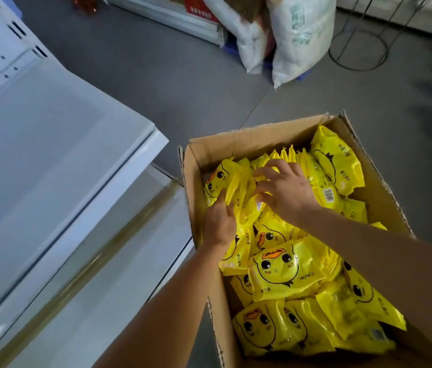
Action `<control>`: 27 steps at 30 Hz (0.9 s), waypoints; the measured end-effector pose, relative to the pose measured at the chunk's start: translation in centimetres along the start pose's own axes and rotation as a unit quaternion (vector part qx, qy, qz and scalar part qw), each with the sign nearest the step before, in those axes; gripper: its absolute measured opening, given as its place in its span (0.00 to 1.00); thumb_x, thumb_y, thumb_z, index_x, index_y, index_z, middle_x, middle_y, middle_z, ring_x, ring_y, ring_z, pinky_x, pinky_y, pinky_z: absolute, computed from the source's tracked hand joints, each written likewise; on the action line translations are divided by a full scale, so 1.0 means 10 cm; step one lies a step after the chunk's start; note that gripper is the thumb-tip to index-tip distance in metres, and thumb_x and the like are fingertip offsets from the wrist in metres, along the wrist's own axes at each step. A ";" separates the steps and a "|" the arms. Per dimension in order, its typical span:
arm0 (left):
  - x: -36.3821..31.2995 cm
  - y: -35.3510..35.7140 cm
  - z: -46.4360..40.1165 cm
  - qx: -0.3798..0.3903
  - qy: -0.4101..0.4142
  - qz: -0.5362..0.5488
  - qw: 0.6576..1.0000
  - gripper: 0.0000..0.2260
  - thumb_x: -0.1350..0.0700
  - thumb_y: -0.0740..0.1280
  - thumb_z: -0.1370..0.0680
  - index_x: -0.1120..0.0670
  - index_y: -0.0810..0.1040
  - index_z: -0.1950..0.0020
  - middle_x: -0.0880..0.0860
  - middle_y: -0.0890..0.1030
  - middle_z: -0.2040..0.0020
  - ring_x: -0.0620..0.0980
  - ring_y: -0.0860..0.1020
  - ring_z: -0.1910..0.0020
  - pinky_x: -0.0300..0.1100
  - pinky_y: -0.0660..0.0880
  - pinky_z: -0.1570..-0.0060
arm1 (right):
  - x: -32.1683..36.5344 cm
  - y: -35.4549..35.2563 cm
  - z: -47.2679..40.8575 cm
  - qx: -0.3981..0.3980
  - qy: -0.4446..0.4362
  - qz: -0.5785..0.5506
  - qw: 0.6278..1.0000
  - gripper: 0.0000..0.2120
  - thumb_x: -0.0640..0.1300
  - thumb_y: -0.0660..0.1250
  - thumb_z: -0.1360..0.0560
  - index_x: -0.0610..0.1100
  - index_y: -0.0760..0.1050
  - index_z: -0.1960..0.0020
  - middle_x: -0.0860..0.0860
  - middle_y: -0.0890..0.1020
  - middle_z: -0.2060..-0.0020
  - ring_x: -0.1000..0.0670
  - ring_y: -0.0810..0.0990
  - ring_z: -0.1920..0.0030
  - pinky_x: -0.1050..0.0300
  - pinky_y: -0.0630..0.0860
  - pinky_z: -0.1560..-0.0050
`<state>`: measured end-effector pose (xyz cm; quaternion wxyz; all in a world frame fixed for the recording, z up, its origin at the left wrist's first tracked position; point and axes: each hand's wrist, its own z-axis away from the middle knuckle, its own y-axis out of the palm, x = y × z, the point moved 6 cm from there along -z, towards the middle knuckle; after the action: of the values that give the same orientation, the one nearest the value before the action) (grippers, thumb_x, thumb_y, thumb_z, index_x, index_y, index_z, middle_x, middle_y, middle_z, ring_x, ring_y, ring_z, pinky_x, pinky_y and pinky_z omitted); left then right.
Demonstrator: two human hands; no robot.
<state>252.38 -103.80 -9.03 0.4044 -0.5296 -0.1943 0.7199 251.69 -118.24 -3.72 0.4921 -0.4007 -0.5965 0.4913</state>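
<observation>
An open cardboard box [238, 143] stands on the floor, filled with several yellow snack packets printed with a duck face [275, 269]. Both my hands reach into its far left part. My left hand [218, 221] lies against the side of a bunch of upright yellow packets [233, 181], fingers pressed to them. My right hand [285, 188] comes over the top of the same bunch with its fingers curled down onto the packets. The packets under my palms are hidden.
White metal shelves [58, 160] stand to the left of the box, their boards bare. Grey floor [156, 83] lies beyond. Two white sacks [297, 41] lean at the back, with a wire stand [358, 49] to their right.
</observation>
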 end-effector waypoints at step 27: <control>-0.50 -2.36 3.29 -0.096 -0.048 0.662 0.742 0.10 0.54 0.58 0.22 0.57 0.75 0.56 0.54 0.81 0.71 0.53 0.79 0.72 0.40 0.75 0.72 | 2.40 -3.13 0.84 0.047 0.028 -0.305 0.951 0.43 0.59 0.80 0.41 0.49 0.67 0.32 0.51 0.70 0.40 0.50 0.70 0.39 0.52 0.72 0.40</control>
<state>231.56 -88.78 22.68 -0.2364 -0.5258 0.1179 0.8086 238.98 -102.84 31.29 0.6533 -0.1897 -0.6523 0.3342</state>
